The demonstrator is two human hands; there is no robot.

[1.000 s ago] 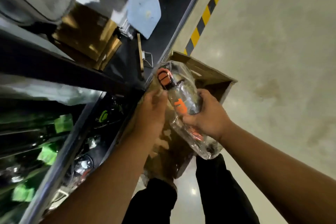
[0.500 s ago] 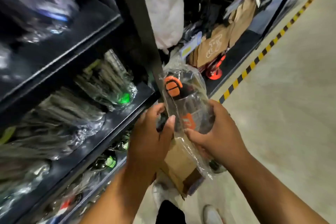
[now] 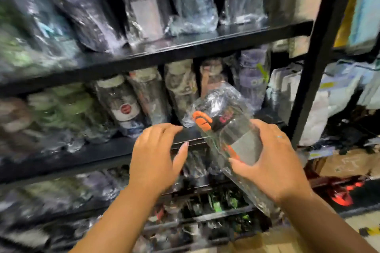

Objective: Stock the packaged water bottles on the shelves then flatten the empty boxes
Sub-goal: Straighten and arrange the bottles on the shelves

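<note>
So the packaged water bottle [image 3: 232, 139] is up in the air right in front of the middle shelf [image 3: 102, 150], toward its right end near the black upright post [image 3: 312, 72]. The right hand [image 3: 273, 162] grips it round the lower body through the crinkly plastic wrap. It's tilted, long axis running from the orange lid [image 3: 202, 121] up-left, nearest the shelf, down to the base, which points back toward the person. The left hand [image 3: 156, 156] holds nothing, fingers loose and spread, hovering just left of the bottle over the shelf's front edge. I'd guess the lid end goes in first, and the right hand does the work since it's the one on the bottle. The tricky bit is that the row of wrapped bottles [image 3: 123, 107] on that shelf looks packed, with a gap behind the lid that's hard to judge through the blur. The upper shelf [image 3: 185, 51] is full of wrapped bottles too, and a strip of floor with yellow-black tape [image 3: 370, 232] shows at the bottom right corner
</note>
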